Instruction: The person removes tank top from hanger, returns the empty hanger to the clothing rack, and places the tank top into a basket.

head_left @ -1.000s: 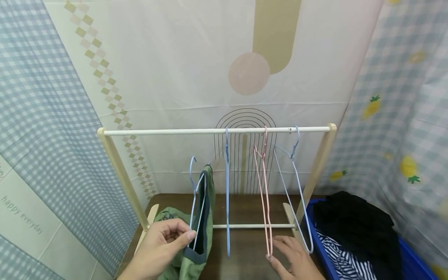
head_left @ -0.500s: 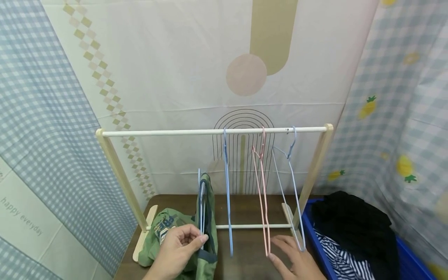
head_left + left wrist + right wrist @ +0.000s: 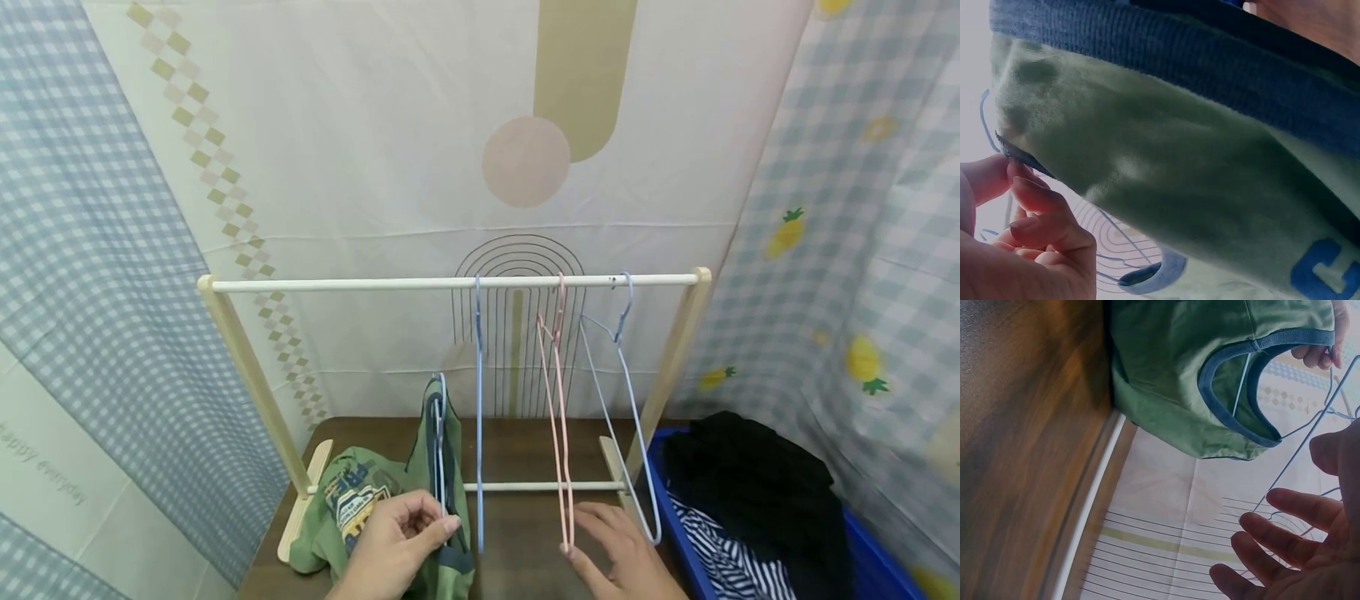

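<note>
In the head view my left hand (image 3: 397, 537) pinches the neckline of a green T-shirt (image 3: 360, 467) together with a light blue wire hanger (image 3: 440, 442). The hanger sits inside the navy neck opening, its hook below rod height. The left wrist view shows thumb and fingertips at the shirt's dark edge (image 3: 1025, 159). My right hand (image 3: 618, 550) is beside the lower end of a pink hanger (image 3: 561, 417) on the rod. In the right wrist view its fingers (image 3: 1279, 544) are spread and hold nothing; whether they touch the pink hanger, I cannot tell.
A white rod (image 3: 345, 285) on wooden posts crosses the view. Besides the pink hanger, one blue hanger (image 3: 480, 417) and a pale blue one (image 3: 637, 417) hang from it. A blue basket (image 3: 678, 533) at right holds black and striped clothes. Patterned cloth surrounds the brown table (image 3: 517, 533).
My left hand has moved right with the shirt and hanger. The hanger's hook has turned away from the left, and the shirt's front print has come into view. My right hand has hardly moved.
</note>
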A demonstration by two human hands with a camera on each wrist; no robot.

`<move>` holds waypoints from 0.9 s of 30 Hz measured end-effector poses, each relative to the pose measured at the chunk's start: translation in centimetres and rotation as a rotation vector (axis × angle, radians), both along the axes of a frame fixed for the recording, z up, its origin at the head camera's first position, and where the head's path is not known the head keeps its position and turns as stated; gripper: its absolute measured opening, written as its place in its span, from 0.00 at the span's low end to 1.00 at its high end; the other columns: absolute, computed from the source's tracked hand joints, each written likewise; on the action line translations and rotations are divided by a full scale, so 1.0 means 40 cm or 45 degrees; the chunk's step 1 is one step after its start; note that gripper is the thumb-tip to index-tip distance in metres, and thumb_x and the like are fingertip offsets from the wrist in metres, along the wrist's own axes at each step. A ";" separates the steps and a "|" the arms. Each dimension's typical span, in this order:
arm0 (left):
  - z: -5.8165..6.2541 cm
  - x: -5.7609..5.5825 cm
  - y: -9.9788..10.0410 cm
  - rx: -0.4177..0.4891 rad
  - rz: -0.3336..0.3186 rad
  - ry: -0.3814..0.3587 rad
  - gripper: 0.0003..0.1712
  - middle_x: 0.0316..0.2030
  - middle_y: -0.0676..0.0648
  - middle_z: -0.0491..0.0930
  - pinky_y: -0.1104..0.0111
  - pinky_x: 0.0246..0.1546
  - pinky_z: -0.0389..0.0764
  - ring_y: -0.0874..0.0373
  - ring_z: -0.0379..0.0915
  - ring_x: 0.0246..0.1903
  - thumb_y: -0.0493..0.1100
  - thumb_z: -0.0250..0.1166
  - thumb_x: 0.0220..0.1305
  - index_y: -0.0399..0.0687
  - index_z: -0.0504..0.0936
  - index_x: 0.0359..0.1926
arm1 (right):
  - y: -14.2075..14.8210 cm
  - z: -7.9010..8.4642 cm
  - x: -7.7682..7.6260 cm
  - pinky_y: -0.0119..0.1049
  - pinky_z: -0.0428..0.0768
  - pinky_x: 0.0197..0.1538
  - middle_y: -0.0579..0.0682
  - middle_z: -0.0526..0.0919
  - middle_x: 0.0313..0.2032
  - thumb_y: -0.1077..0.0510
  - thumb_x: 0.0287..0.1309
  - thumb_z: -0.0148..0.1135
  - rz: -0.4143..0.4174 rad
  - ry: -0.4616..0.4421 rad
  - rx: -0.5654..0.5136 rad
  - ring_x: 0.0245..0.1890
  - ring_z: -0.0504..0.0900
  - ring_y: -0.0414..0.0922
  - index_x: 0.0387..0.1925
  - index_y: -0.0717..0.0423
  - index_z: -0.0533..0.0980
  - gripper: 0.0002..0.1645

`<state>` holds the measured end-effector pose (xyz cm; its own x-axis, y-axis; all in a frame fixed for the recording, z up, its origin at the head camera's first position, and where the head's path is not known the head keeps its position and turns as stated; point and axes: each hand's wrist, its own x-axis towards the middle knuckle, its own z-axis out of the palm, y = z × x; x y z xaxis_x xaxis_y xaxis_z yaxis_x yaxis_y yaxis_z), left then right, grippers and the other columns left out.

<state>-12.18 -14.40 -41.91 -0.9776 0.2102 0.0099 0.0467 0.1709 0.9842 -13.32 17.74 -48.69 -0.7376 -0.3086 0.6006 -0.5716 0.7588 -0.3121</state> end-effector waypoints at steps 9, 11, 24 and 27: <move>-0.008 0.005 0.001 -0.016 0.012 -0.012 0.15 0.25 0.56 0.75 0.75 0.26 0.69 0.70 0.65 0.22 0.42 0.73 0.68 0.31 0.81 0.36 | -0.017 -0.001 0.001 0.35 0.86 0.44 0.38 0.88 0.49 0.49 0.55 0.81 0.079 -0.019 0.001 0.48 0.84 0.38 0.54 0.42 0.86 0.23; -0.012 0.004 0.004 -0.009 0.017 -0.007 0.16 0.24 0.56 0.75 0.75 0.25 0.69 0.70 0.65 0.22 0.42 0.73 0.68 0.31 0.81 0.35 | -0.025 -0.001 0.002 0.34 0.86 0.44 0.38 0.87 0.49 0.50 0.57 0.80 0.117 -0.019 -0.010 0.48 0.83 0.36 0.55 0.42 0.85 0.23; -0.028 0.006 0.033 0.050 0.037 0.066 0.16 0.24 0.57 0.75 0.77 0.25 0.70 0.71 0.65 0.21 0.40 0.74 0.67 0.31 0.79 0.33 | -0.098 0.020 -0.012 0.36 0.87 0.54 0.54 0.84 0.60 0.50 0.70 0.70 0.803 -0.170 -0.074 0.59 0.84 0.44 0.71 0.52 0.74 0.32; -0.031 0.007 0.041 0.065 0.064 0.056 0.15 0.23 0.57 0.75 0.77 0.25 0.70 0.71 0.65 0.21 0.41 0.74 0.66 0.32 0.80 0.33 | -0.117 0.026 -0.019 0.36 0.86 0.56 0.60 0.81 0.64 0.54 0.71 0.69 1.000 -0.349 -0.178 0.62 0.82 0.43 0.75 0.58 0.68 0.36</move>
<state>-11.90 -12.75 -43.16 -0.9853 0.1589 0.0624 0.0826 0.1238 0.9889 -14.06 13.05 -47.64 -0.4653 -0.7288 0.5023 -0.8073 0.1167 -0.5784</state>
